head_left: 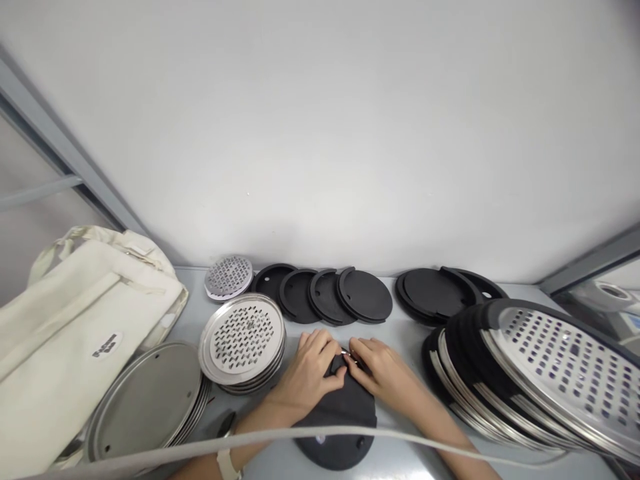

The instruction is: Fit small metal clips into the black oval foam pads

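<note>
A round black disc (345, 408) with a raised rim lies flat on the table in front of me, partly overlapping another dark round section (336, 453) at its near side. My left hand (316, 363) pinches the far edge of the disc between thumb and fingers. Opposite it, my right hand (379, 368) has thumb and fingertips closed on a small shiny metal piece (346, 353) at that same edge. Fingertips of both hands nearly meet there and hide most of the piece.
Perforated metal grater discs (243, 337) are stacked to the left, near plain metal discs (150, 403) and a cream bag (95, 327). Black discs (367, 295) overlap along the wall. A tall leaning stack of grater discs (570, 360) stands right. A pale cable (400, 435) crosses the foreground.
</note>
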Available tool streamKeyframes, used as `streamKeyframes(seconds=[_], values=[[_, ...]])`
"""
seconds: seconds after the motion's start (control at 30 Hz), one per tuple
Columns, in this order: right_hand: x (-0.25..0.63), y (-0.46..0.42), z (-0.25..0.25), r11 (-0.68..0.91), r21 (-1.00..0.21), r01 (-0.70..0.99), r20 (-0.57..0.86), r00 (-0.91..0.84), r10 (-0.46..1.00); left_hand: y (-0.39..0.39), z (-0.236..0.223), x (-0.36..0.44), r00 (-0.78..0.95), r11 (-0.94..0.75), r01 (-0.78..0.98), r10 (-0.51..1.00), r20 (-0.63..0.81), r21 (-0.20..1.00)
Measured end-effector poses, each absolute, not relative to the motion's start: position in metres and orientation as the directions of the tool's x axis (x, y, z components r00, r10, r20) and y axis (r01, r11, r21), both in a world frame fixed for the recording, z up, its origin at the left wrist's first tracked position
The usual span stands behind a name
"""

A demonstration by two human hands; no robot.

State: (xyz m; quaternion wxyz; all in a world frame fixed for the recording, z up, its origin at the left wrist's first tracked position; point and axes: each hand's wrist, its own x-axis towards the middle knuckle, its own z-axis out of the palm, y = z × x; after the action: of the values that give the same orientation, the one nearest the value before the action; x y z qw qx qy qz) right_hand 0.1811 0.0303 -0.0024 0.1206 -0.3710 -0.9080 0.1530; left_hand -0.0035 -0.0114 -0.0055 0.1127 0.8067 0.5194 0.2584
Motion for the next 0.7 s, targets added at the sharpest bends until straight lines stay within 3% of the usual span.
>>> streamKeyframes(seconds=[0.7], values=[[0.1807, 0.0310, 0.0002, 0.707, -0.356, 0.611, 0.116, -0.722, 0.682, -0.0114, -0.0036, -0.0037, 0.326, -0.426, 0.754, 0.903, 0.279, 0.500]])
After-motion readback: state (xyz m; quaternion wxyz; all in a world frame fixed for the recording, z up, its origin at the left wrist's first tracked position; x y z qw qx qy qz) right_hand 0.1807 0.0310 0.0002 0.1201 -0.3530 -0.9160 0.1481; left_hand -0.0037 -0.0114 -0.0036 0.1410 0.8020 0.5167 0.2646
